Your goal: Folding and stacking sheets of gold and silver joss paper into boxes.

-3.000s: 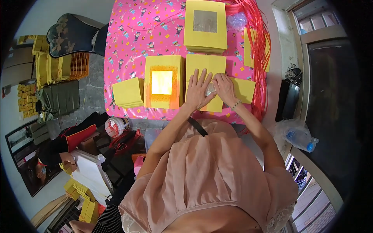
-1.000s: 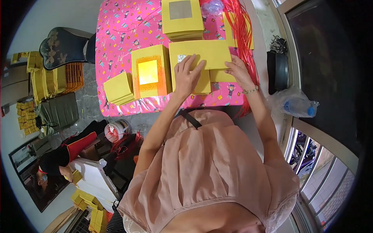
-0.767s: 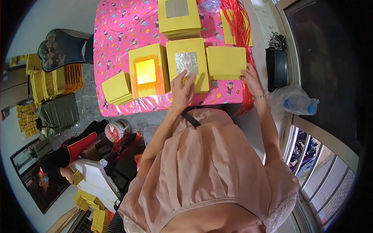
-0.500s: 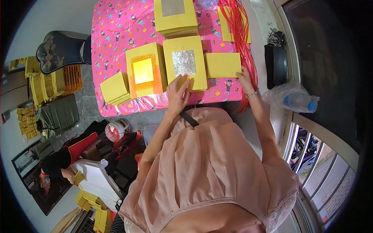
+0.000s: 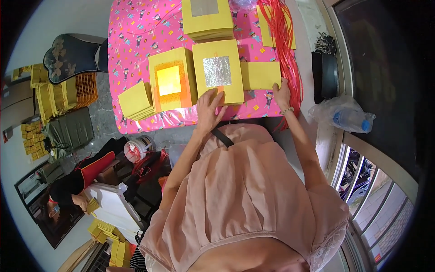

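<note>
My left hand (image 5: 209, 110) lies flat with spread fingers on the near edge of a stack of yellow paper sheets with a silver foil square (image 5: 218, 71). My right hand (image 5: 283, 93) touches the near right corner of a small folded yellow paper bundle (image 5: 260, 75) lying to the right of that stack. To the left of the stack is another yellow stack with a gold and orange square (image 5: 170, 83). All rest on a table under a pink patterned cloth (image 5: 136, 31).
A smaller pile of plain yellow sheets (image 5: 135, 99) sits at the table's left. A tall yellow stack (image 5: 206, 19) and red strings (image 5: 283, 27) lie at the far side. A chair (image 5: 72, 53), boxes and another person (image 5: 68, 192) are on the floor at left.
The folded yellow piece that both hands pressed on the silver stack has been moved off to the right by my right hand. The silver foil sheet is uncovered. My left hand stayed on the stack.
</note>
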`<state>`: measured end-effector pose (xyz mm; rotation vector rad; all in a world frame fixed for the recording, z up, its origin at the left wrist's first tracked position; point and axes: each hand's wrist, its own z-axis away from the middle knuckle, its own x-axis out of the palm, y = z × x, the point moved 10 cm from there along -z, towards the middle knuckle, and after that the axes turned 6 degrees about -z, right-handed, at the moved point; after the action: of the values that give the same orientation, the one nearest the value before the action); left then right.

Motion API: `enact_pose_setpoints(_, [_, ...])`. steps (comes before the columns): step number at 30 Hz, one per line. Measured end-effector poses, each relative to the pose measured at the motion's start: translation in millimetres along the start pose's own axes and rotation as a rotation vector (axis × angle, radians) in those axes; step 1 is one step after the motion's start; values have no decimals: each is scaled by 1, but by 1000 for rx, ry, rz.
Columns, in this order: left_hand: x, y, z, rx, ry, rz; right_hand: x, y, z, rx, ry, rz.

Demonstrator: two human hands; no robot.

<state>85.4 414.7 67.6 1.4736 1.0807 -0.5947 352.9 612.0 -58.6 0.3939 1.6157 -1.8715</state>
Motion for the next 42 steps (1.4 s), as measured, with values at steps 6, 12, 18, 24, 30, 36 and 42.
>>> enact_pose_setpoints(6, [0,-6,-1,1,-8,-22,-14,-42,11,-124,74,492])
enact_pose_setpoints(12, [-8,-10,-6,0,-14,9,-22,-120,26,-517,39,274])
enact_pose_setpoints(18, [-5,-16,-7,11,-60,58,46,-192,84,-825,-383,250])
enact_pose_setpoints(24, [-9,-14,-10,11,-62,78,74,-199,103,-913,-499,341])
enact_pose_setpoints(30, [-13,-15,-9,26,-24,45,66,-203,102,-973,-500,256])
enact_pose_setpoints(36, [-14,-19,-12,-9,-67,69,69,-205,87,-842,-562,126])
enact_pose_setpoints(42, [-17,-25,-17,-28,-80,138,75,-195,69,-705,-613,12])
